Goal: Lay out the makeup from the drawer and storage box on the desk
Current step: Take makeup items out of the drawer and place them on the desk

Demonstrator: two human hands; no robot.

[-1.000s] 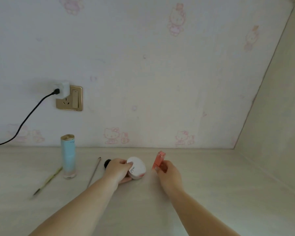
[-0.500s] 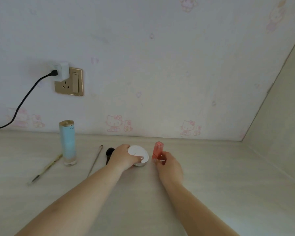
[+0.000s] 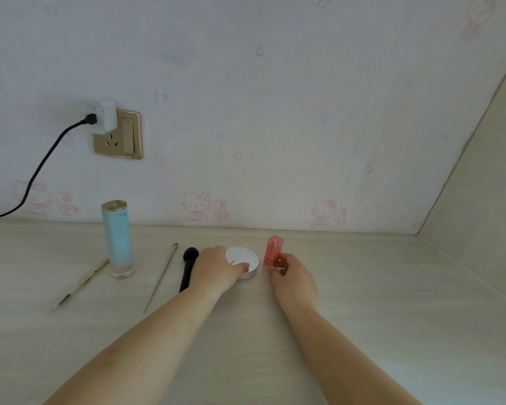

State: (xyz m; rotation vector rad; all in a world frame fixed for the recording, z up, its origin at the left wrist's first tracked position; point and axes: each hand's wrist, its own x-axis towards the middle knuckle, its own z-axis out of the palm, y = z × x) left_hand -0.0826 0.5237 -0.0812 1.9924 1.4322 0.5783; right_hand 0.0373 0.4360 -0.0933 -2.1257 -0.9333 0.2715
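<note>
A round white compact [image 3: 244, 261] lies flat on the pale desk [image 3: 362, 317], and my left hand [image 3: 216, 270] grips it from the left with the fingers over its lid. Just to its right a small coral-red tube [image 3: 272, 249] stands upright, pinched near its base by my right hand [image 3: 292, 276]. Left of my left hand lie a black brush [image 3: 188, 266], a thin stick-like tool [image 3: 161, 277] and a slim pencil [image 3: 81, 283]. A tall light-blue bottle [image 3: 117, 239] with a gold cap stands at the left.
The back wall with pink cartoon wallpaper rises close behind the items. A gold socket [image 3: 119, 135] holds a white plug, whose black cable [image 3: 38, 171] trails off to the left. A side panel [image 3: 485, 200] closes the desk on the right.
The compact has come down from a tilted hold to lie flat on the desk. The coral tube has been stood upright. The camera has dipped and moved closer.
</note>
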